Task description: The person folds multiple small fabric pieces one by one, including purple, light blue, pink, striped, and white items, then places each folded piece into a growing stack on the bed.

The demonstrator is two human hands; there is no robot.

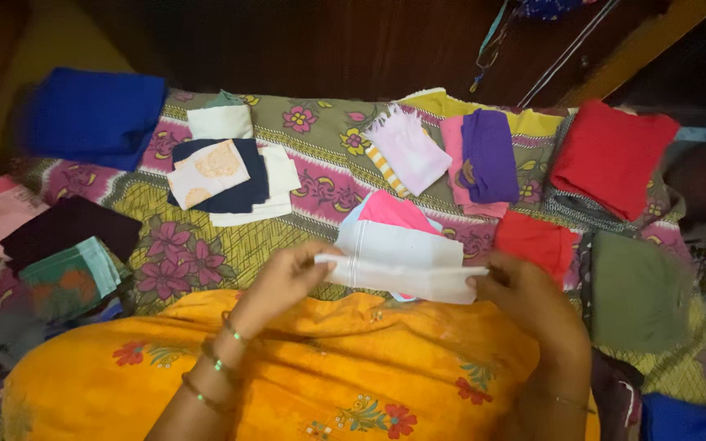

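Fingers of the left hand [283, 278] and right hand [516, 287] pinch the white cloth's [402, 265] ends; keeping edges aligned, taut makes a neat fold.

- A bed fills the view, covered by a floral bedsheet [206, 245] in olive, yellow and magenta bands.
- Behind it stands dark brown wooden furniture [328, 41], its surface in shadow.
- A wooden beam [639, 41] runs slantwise at top right.
- Cords and a thin rod [565, 53] hang near it.
- Light is dim and warm; the corners fall dark.
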